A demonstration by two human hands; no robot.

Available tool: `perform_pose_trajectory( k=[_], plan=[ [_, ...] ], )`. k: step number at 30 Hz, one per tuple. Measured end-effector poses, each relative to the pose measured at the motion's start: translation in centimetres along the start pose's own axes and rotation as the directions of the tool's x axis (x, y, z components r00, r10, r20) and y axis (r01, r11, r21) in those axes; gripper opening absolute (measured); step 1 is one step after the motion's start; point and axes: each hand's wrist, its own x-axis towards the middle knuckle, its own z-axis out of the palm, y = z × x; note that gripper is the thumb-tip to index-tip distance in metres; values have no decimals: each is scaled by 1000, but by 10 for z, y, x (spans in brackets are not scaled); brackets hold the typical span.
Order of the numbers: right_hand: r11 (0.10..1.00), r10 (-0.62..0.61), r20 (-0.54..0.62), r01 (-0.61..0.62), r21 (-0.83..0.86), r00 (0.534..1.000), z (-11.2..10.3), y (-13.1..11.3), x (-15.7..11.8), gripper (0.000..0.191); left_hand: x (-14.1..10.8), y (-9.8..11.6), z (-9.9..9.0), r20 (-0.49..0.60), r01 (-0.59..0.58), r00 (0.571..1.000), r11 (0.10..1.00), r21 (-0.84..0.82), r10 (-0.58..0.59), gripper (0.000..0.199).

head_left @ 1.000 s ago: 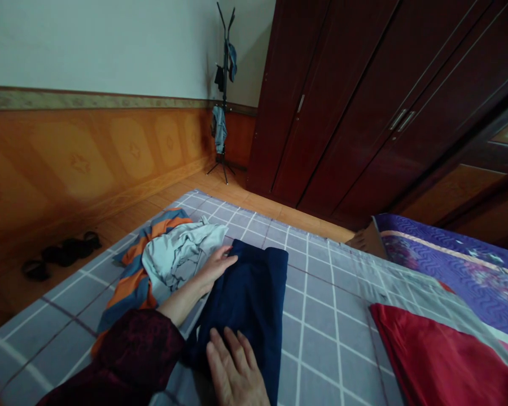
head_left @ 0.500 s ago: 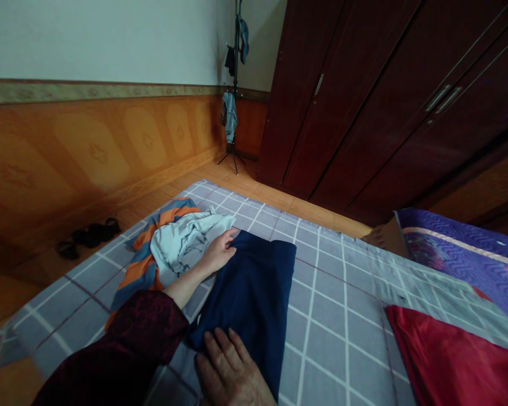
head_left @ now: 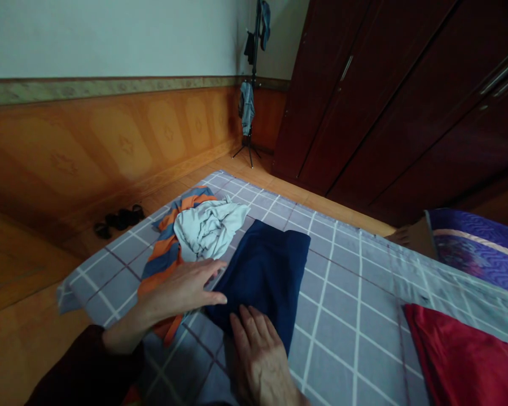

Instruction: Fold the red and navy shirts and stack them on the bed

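Note:
A folded dark navy garment (head_left: 266,265) lies flat on the grey checked bed sheet (head_left: 342,304); its exact kind cannot be made out. My right hand (head_left: 260,347) rests on its near end, palm down with fingers stretched out. Beside the garment's left edge is my left hand (head_left: 190,287), thumb and fingers apart, holding nothing. Just beyond my left hand sits a crumpled pale grey cloth (head_left: 209,225). It lies partly over an orange and blue striped cloth (head_left: 161,262), some of which my left forearm hides.
Red satin cloth (head_left: 469,349) lies at the right. A purple quilted cover (head_left: 474,237) is behind it, near a cardboard piece (head_left: 419,237). Dark wardrobe doors (head_left: 364,113) line the back. A coat stand (head_left: 254,73) occupies the corner; dark sandals (head_left: 122,217) are on the floor.
My left hand has left the garment's far left corner and come back toward me. My right hand still lies on the near end. The view has turned slightly left.

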Motion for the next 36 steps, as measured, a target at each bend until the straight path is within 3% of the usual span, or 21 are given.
perform_pose_trajectory(
  k=[3, 6, 13, 18, 24, 31, 36],
  plan=[
    [990, 123, 44, -119, -75, 991, -5, 4, -2, 34, -15, -6, 11, -27, 66, 997, 997, -39, -67, 37],
    [981, 160, 41, -154, -119, 986, -13, 9, -7, 33, -19, -6, 18, -50, 136, 989, 989, -63, -139, 27],
    [965, 209, -94, -221, -142, 973, -27, 15, -31, 30, -20, -1, 23, 10, 81, 997, 955, -284, -82, 36],
    [971, 232, -85, -236, -41, 969, -35, 16, -45, 23, -24, -7, 32, 61, 147, 989, 926, -349, -134, 39],
    [975, 191, -197, -210, -76, 961, -42, 24, -56, 13, -28, -13, 41, 34, 189, 981, 900, -394, -192, 41],
    [950, 167, -172, -205, -235, 971, -22, 10, -43, 35, -27, -8, 40, -42, 107, 991, 932, -346, -130, 35],
    [930, 234, -137, -262, -257, 963, -31, 13, -35, 42, -26, -11, 42, -56, 114, 988, 930, -348, -142, 34]
  ],
)
